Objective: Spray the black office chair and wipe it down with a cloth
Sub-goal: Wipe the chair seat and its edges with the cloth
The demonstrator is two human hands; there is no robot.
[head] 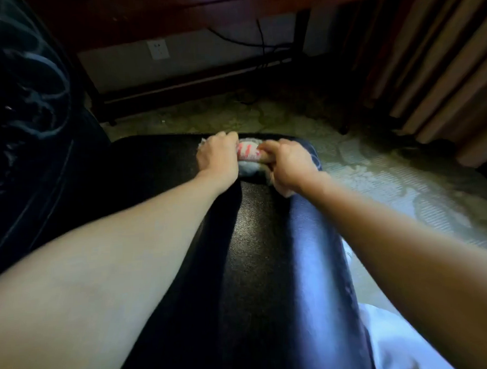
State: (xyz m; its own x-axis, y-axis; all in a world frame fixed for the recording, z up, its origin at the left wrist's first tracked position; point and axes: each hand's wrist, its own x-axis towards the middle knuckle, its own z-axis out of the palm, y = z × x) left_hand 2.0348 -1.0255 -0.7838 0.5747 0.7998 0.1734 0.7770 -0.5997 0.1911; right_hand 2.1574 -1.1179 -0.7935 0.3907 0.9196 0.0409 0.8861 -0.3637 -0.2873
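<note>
Both hands, left hand (218,155) and right hand (288,163), fingers curled, clamp the cloth (248,156) onto the black chair (255,239), far edge.

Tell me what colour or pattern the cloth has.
Pale grey-white with pinkish-red stripes; the cloth shows best in the head view.

Grainy glossy chair (255,239), terry cloth (248,153)

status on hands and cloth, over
Left hand and right hand both gripping the cloth. Cloth bunched at far edge of black chair seat. Nothing else on the seat in the way.
</note>
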